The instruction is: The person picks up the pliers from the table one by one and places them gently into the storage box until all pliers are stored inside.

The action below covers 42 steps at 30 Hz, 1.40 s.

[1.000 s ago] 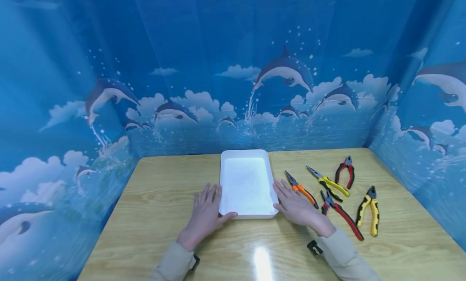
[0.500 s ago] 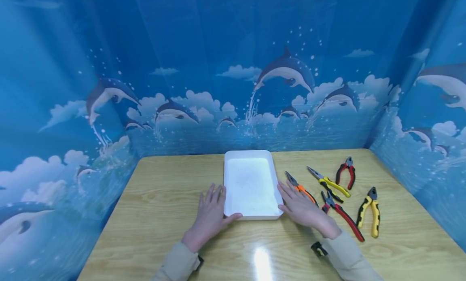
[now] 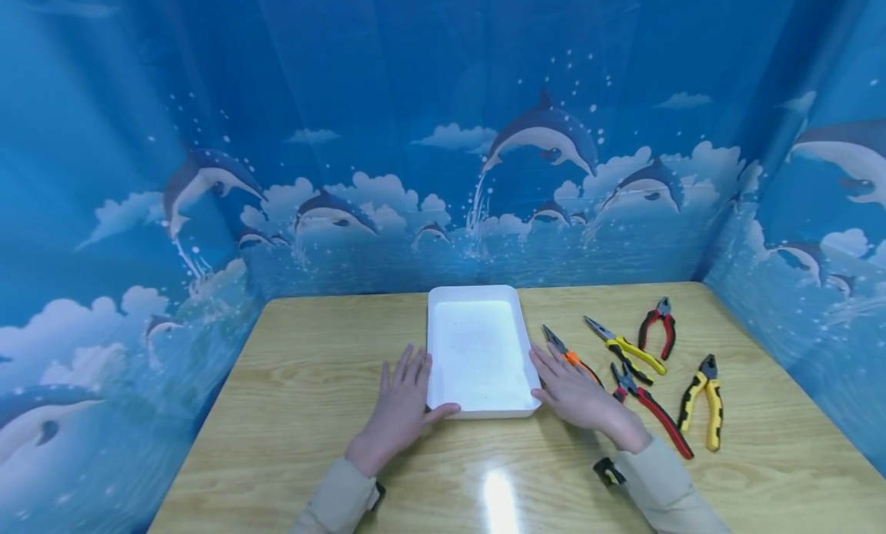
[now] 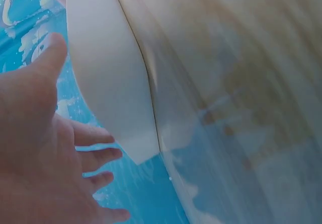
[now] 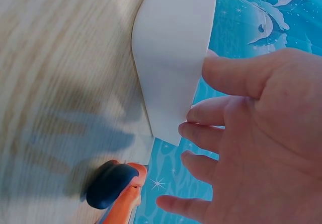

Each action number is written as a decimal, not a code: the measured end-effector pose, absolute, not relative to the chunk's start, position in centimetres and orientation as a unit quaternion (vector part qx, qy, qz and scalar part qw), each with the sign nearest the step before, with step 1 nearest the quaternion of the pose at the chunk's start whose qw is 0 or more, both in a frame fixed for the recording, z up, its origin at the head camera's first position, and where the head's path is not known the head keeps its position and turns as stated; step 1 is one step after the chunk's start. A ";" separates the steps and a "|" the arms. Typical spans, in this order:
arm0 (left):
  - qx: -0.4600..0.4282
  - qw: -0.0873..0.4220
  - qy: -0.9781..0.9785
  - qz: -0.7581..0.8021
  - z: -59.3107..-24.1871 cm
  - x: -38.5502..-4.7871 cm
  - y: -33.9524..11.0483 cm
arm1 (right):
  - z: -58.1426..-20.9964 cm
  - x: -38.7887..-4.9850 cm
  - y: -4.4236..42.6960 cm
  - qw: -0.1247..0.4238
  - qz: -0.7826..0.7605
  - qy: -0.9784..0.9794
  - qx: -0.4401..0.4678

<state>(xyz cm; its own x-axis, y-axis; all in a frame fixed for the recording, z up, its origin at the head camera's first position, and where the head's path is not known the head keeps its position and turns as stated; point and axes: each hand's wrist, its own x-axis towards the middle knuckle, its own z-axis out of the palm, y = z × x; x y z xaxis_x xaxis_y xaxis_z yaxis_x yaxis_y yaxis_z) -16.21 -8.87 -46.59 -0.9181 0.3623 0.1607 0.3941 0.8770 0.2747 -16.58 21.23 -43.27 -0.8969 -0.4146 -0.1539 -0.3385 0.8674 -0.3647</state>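
A white rectangular tray [image 3: 477, 349] lies flat on the wooden table, nothing in it. My left hand [image 3: 398, 415] is at its near left corner, fingers spread and fairly straight, the thumb along the front rim. On the opposite side my right hand [image 3: 571, 392] has its fingertips at the right wall, fingers extended. In the right wrist view the thumb and fingers of the right hand [image 5: 251, 113] meet the edge of the tray [image 5: 171, 53]. The left wrist view shows the left hand [image 4: 45, 143] with fingertips close to the tray's wall [image 4: 110, 73]. Neither hand grips anything.
Right of the tray lie orange-handled needle-nose pliers [image 3: 574, 358], yellow-handled needle-nose pliers [image 3: 637, 352], red-black pliers [image 3: 654, 411], small red-black cutters [image 3: 664, 311] and yellow-black pliers [image 3: 712, 388]. A blue dolphin curtain [image 3: 415, 134] surrounds the table [image 3: 311, 349].
The tray and both hands have shifted slightly to the right since a second ago. Over the last half second they have barely moved. The pliers stay where they were.
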 end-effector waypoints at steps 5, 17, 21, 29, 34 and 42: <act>-0.214 0.047 -0.964 -0.149 -46.5 -16.6 -9.4 | -43.3 -16.7 21.2 0.117 -0.160 0.961 -0.194; -0.219 0.027 -0.965 -0.139 -46.2 -16.5 -9.0 | -43.3 -16.9 21.4 0.119 -0.156 0.964 -0.180; -0.215 0.025 -0.966 -0.141 -46.3 -16.5 -8.9 | -43.2 -16.9 21.6 0.120 -0.168 0.961 -0.184; -0.213 0.022 -0.966 -0.143 -46.3 -16.5 -8.9 | -43.2 -17.2 22.0 0.074 -0.177 0.962 -0.192; -0.208 0.018 -0.967 -0.145 -46.3 -16.5 -8.8 | -43.2 -17.7 22.3 -0.020 -0.166 0.973 -0.160; -0.202 0.014 -0.970 -0.138 -46.3 -16.6 -8.7 | -44.4 -18.5 22.7 -0.155 -0.045 0.979 -0.125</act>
